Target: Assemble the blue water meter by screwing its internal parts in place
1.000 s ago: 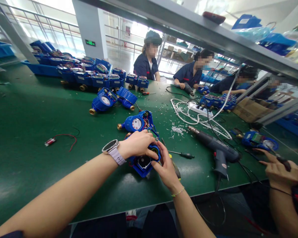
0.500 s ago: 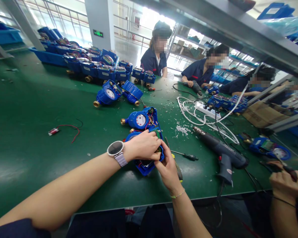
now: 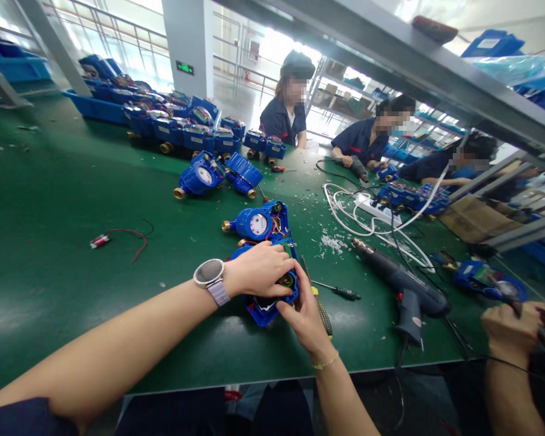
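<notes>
While the left hand (image 3: 260,269) reaches palm-down across an open blue meter (image 3: 260,317), the right hand (image 3: 307,318) curls around its right edge, thumb on the near side. The left fingers are bent, with the thumb low by a dark round part (image 3: 288,280); whether they pinch anything small is hidden from view. The right hand seems to steady the casing while the left works at the parts inside, perhaps pressing or seating something. Any further move there calls for light finger pressure, a firm hold on the casing and care that no wire gets trapped.

The meter lies on the green tabletop (image 3: 186,339), right in front of the person. Its casing is glossy blue plastic, with a white-edged dark area showing towards the near end and a bit of green board at the far end; the wrist and fingers cover much of the rest. Just beyond it sits a second meter (image 3: 243,225), with a white dial (image 3: 258,224), exposed wires and a brass fitting (image 3: 227,226). A screwdriver (image 3: 345,293) and a yellow-and-black handle (image 3: 323,315) lie to the right.
</notes>
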Demonstrator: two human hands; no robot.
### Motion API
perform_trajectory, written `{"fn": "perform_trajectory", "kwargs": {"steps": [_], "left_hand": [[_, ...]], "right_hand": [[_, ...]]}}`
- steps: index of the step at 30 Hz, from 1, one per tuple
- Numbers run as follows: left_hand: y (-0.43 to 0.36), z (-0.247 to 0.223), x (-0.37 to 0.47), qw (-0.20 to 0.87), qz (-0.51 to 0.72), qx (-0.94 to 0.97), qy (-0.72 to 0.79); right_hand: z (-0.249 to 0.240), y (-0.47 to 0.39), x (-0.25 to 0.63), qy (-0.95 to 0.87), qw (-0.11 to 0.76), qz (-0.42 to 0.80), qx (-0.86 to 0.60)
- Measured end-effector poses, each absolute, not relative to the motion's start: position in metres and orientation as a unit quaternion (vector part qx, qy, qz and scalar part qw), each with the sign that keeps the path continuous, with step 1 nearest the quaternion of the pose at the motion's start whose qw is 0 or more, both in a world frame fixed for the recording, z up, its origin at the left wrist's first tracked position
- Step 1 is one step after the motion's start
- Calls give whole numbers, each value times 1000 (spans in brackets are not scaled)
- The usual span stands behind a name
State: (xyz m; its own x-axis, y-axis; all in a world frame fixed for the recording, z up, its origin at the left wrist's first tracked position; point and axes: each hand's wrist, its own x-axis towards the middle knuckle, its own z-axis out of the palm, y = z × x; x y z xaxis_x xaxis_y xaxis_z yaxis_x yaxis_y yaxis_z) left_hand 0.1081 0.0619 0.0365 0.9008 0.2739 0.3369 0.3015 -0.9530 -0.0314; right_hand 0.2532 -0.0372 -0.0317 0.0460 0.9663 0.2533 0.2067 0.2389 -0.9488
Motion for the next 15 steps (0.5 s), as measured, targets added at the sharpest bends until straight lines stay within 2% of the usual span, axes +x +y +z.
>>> {"fn": "perform_trajectory", "kwargs": {"steps": [5,15], "left_hand": [[65,34,110,56,-159,-976,-136],[67,35,114,54,-148,-982,-108]], "right_hand": [[-34,-36,252,-590,531,348,-499],[-36,-34,249,-527,583,426,-447]]}}
